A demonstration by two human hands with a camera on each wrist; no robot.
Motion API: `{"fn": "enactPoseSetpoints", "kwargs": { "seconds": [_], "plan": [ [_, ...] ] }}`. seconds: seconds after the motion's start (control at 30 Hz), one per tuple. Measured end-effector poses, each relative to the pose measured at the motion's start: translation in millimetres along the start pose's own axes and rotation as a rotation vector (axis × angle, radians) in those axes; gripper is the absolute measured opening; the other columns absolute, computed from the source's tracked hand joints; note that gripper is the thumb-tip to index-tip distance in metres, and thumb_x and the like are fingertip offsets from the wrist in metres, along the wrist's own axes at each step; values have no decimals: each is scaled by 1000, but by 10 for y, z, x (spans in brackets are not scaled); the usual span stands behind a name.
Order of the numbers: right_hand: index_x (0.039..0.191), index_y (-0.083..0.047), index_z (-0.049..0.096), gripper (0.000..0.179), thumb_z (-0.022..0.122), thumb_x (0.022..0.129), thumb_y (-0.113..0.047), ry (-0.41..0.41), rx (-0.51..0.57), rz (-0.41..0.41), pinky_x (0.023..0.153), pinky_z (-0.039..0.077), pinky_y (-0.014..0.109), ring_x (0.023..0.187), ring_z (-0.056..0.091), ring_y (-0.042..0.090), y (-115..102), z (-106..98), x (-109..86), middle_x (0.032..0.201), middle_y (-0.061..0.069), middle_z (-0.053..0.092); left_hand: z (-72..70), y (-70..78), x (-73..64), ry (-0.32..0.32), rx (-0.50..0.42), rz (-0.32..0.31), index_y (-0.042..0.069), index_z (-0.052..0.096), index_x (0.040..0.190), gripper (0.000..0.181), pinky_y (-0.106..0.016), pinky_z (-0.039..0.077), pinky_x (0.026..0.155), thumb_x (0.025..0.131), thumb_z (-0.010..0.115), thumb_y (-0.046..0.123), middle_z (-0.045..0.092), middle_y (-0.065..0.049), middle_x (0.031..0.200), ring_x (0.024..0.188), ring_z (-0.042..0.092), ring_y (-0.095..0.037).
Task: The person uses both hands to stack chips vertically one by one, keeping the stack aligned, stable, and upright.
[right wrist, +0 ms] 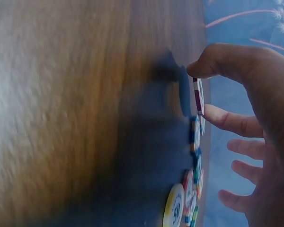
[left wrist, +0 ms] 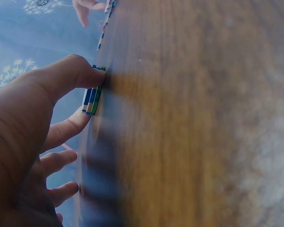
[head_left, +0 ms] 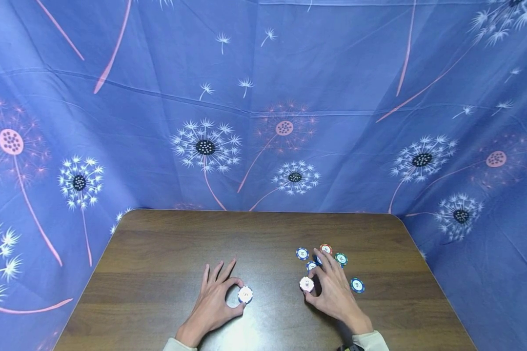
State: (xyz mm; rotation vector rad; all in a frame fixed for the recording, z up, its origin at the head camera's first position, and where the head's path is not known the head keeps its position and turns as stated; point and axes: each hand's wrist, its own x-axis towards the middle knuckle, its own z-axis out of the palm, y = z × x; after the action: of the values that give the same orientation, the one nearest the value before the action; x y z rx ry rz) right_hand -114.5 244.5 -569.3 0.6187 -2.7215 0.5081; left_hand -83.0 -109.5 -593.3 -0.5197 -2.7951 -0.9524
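My left hand (head_left: 212, 300) pinches a short stack of poker chips (head_left: 245, 294) by its edges, between thumb and index finger, with the other fingers spread. In the left wrist view the stack (left wrist: 93, 94) shows blue, white and green edges and stands at the table surface. My right hand (head_left: 334, 290) holds a single poker chip (head_left: 306, 284) between thumb and index finger. In the right wrist view this chip (right wrist: 199, 97) has a dark red and white edge, with a shadow on the wood beside it. The right hand partly hides the loose chips behind it.
Several loose chips lie around the right hand, among them a blue one (head_left: 302, 253), a red one (head_left: 326, 248), a green one (head_left: 341, 259) and another blue one (head_left: 357, 285). The brown wooden table (head_left: 180, 239) ends at a blue dandelion-print cloth (head_left: 254, 146).
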Motion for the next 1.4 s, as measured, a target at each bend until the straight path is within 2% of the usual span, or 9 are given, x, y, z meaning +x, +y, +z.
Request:
{"fn": "enactPoseSetpoints", "kwargs": {
  "seconds": [0.3,0.57,0.9,1.4],
  "plan": [
    [88,-18,65,41,92,59,-25,-1,15,-35,106,45,77,144,46,52,-172,66,14,159,24,52,-8,8,3,2,10,0,30,69,98,37,-74,10,125,70,92,33,50,-14,164,152,38,-51],
    [87,-18,66,41,93,58,-28,-4,55,-84,109,44,72,145,46,53,-288,156,66,157,25,53,-4,2,-11,3,23,3,31,69,98,36,-74,11,125,70,91,33,50,-14,164,152,39,-51],
    [87,-21,66,38,93,61,-30,-26,75,-133,108,44,75,144,48,53,-449,210,120,157,23,54,2,-4,3,11,27,3,31,69,98,36,-75,12,124,70,91,33,50,-13,164,152,39,-50],
    [92,-18,70,41,93,65,-37,-50,70,-219,113,45,67,144,49,50,-737,336,216,157,22,53,10,-19,1,21,36,18,31,69,99,37,-75,13,124,69,91,35,51,-12,164,151,40,-50]
  ]
}}
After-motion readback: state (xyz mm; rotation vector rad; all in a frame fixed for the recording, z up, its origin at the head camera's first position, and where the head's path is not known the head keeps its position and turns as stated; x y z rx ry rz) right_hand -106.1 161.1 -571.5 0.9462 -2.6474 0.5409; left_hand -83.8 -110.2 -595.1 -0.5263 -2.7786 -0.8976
